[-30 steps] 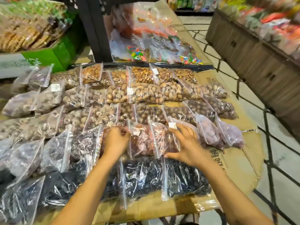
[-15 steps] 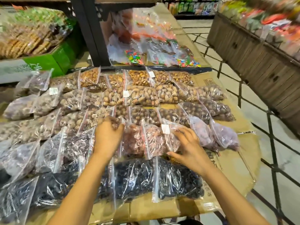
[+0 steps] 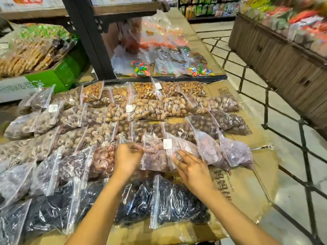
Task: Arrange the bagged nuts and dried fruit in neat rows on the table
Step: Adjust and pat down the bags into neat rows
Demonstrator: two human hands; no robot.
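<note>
A single head-worn view looks forward and steeply down, close over the cardboard-covered table (image 3: 247, 190); forearms enter from six o'clock, shop aisle recedes toward one o'clock.

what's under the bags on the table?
Flattened brown cardboard with printed lettering, showing bare at the right and front edges beside the bags. The table itself is covered, so its surface cannot be seen.

Two bare forearms are seen, ending in the left hand (image 3: 127, 159) and the right hand (image 3: 192, 171). No sleeves, gloves, rings, watches or bands are worn; short, unpainted fingernails are shown.
</note>
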